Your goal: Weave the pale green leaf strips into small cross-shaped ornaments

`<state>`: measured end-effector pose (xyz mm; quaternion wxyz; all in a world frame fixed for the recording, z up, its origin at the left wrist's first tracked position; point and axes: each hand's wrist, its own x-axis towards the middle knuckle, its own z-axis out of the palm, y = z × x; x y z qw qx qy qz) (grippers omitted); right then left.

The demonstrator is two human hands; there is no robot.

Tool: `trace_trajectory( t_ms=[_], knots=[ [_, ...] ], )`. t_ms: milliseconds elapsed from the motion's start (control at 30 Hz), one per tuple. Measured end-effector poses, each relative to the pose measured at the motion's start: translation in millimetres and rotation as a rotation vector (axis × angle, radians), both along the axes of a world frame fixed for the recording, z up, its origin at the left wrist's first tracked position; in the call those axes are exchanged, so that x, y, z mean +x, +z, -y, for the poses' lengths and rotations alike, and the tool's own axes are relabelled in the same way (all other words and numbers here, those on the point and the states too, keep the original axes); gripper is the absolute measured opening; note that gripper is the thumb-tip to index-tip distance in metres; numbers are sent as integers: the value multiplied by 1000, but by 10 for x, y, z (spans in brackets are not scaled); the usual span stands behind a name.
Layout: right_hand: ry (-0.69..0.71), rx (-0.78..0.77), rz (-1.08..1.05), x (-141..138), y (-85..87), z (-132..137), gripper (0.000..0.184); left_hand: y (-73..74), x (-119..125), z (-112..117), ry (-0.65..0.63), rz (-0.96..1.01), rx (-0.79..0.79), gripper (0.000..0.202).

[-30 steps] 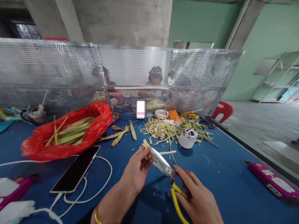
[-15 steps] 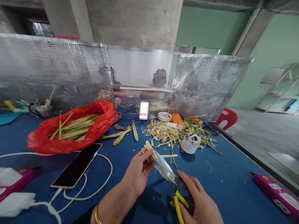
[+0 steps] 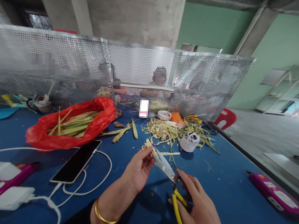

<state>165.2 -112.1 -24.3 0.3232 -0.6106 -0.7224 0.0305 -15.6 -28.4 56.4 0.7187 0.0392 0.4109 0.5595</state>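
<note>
Pinched between the thumb and fingers of my left hand (image 3: 138, 169) is a small bundle of pale yellow plant strips (image 3: 149, 144), dried-leaf-like. My right hand (image 3: 198, 199) grips scissors (image 3: 166, 166) with yellow and red handles. Their blades point up and left, with the tips against the bundle near my left fingertips. How far the blades are apart is hard to tell. A thin pale strip (image 3: 171, 153) sticks out to the right behind the blades. Part of the bundle is hidden by my left fingers.
A red plastic bag (image 3: 42, 140) of long leaves lies left, beside a phone (image 3: 77, 161) on a white cable. Plant scraps (image 3: 161, 128), a white string spool (image 3: 189, 143) and a tape roll (image 3: 164, 115) lie ahead. A perforated metal screen (image 3: 137, 65) stands behind; people sit beyond it.
The view has shifted slightly. Both hands keep nearly the same pose, with the scissor tips still at the bundle of strips.
</note>
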Motion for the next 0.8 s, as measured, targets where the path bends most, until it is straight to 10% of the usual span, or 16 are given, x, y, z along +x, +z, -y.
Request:
trace_trajectory(
  t_ms=[800],
  knots=[
    [-75, 158, 207, -72, 13, -6, 54, -13, 39, 60, -79, -63, -77, 5]
  ],
)
